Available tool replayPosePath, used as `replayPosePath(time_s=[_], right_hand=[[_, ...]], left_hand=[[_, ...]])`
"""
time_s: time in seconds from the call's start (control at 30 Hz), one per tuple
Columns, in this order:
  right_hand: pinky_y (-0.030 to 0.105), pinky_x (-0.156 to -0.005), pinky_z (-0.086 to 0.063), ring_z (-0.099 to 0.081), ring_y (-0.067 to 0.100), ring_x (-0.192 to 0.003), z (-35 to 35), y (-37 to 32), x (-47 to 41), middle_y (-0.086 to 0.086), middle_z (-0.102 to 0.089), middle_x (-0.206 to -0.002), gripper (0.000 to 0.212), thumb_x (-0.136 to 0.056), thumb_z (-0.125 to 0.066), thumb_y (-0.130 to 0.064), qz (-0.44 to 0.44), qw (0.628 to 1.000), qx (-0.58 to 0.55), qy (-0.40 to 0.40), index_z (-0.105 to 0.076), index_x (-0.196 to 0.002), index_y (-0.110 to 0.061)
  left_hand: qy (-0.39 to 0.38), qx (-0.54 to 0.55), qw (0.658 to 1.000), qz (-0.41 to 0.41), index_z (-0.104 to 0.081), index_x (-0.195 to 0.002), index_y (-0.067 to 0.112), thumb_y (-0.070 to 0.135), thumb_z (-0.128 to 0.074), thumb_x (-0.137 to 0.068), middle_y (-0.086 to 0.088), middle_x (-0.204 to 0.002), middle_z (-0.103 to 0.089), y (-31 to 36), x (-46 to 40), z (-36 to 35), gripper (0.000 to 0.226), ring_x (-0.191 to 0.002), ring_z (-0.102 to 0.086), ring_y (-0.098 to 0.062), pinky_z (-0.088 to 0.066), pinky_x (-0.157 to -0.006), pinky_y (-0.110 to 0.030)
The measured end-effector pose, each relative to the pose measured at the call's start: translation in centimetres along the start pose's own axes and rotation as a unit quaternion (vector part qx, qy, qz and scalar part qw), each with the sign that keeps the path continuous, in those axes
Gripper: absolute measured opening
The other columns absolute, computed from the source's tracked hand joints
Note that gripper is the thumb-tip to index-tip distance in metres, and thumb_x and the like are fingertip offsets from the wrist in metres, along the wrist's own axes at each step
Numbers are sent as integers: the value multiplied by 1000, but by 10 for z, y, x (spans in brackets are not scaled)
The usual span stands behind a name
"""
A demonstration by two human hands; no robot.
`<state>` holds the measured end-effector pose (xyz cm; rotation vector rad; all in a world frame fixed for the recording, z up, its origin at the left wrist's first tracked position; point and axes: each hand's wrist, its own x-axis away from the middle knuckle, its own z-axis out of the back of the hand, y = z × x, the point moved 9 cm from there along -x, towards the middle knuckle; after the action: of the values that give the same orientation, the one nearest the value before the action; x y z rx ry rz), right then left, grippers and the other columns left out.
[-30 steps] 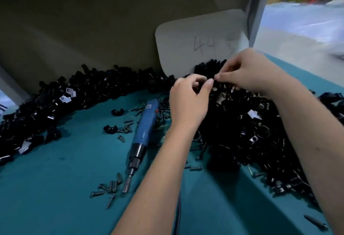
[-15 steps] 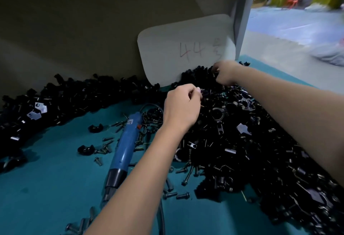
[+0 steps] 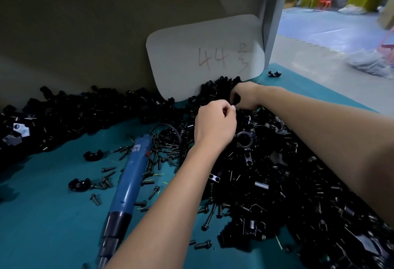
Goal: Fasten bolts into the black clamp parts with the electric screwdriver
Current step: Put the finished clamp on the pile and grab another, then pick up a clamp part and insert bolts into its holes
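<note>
While the right hand (image 3: 245, 96) grips a clamp part (image 3: 236, 99) from the pile (image 3: 266, 172) near the tabletop's far edge, the left hand (image 3: 215, 126) is curled; contents unclear. Best seat a bolt (image 3: 154, 192) squarely before taking the idle screwdriver (image 3: 130, 181).

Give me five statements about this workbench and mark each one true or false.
1. The blue screwdriver lies on the table, held by no hand. True.
2. The right hand reaches into the pile of black clamp parts. True.
3. The white card reads 12. False: it reads 44.
4. The left hand lies flat and open. False: its fingers are curled.
5. Loose bolts lie beside the screwdriver. True.
</note>
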<state>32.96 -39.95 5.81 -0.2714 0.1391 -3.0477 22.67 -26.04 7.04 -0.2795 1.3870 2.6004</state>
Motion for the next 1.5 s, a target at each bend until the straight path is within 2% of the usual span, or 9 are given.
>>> replayPosePath(time_s=[0.13,0.3,0.57,0.67,0.83,1.03,1.2,1.33,1.5], right_hand=[[36,-85,-50,-65,37,-107,22,-1,6,20,-71,-114,32,-105,-56,-27,-26,996,-19,89,-70,-115,0],[24,-54,-39,-62,25,-67,42,-48,13,1,-65,-67,39,-105,-52,-32,34,987,-97,120,-74,-74,-22],[29,-51,-54,-70,31,-57,26,-77,16,15,-74,-76,27,-94,-70,-28,-28,996,8,-81,-71,-96,-2],[31,-66,-57,-72,30,-60,31,-79,9,9,-77,-71,34,-103,-58,-32,-51,996,23,-64,-69,-106,1],[35,-98,-50,-57,29,-130,-2,-108,0,9,-56,-148,60,-99,-63,-16,94,986,103,-92,-44,-156,-24],[42,-101,-52,-63,29,-116,-23,-110,-6,16,-63,-134,46,-94,-55,8,117,983,101,-99,-56,-136,-8],[25,-70,-43,-63,25,-116,-17,-111,-3,7,-69,-128,36,-98,-57,-6,99,984,126,-71,-66,-131,-18],[55,-111,-36,-56,30,-126,6,-113,-14,9,-64,-131,12,-101,-60,-28,65,992,106,27,-63,-113,-25],[64,-112,-32,-52,33,-103,25,-123,-20,16,-60,-117,20,-99,-49,-4,48,993,105,1,-59,-114,-10]], left_hand=[[17,-11,1000,-5,-70,-76,19,32,-56,-98,3,-72,-73,-2,4,16,30,-74,-69,-20,-58,-73,-41],[38,-9,999,13,-70,-75,21,32,-55,-100,4,-72,-73,-18,11,42,31,-67,-68,-19,-59,-68,-41],[48,-52,996,50,-71,-75,24,26,-58,-97,6,-68,-68,-41,15,57,25,-63,-63,-14,-43,-55,-27],[69,-49,994,65,-69,-75,24,27,-58,-98,6,-68,-67,-42,11,61,26,-62,-62,-13,-42,-52,-25],[92,-24,991,92,-68,-74,21,28,-59,-97,4,-71,-68,-43,3,59,26,-68,-65,-17,-45,-58,-29],[87,-29,990,104,-68,-72,23,27,-59,-94,7,-67,-67,-47,-1,55,24,-62,-62,-12,-38,-50,-25],[87,-52,991,92,-68,-72,21,24,-58,-93,7,-72,-68,-50,-6,70,24,-64,-62,-11,-41,-51,-25],[99,-109,987,68,-68,-73,18,22,-55,-92,0,-75,-69,-55,-13,96,23,-71,-63,-20,-44,-60,-31],[56,-281,954,84,-70,-115,12,11,-52,-91,-16,-119,-66,-89,-40,130,30,-115,-56,-38,-45,-95,-37]])
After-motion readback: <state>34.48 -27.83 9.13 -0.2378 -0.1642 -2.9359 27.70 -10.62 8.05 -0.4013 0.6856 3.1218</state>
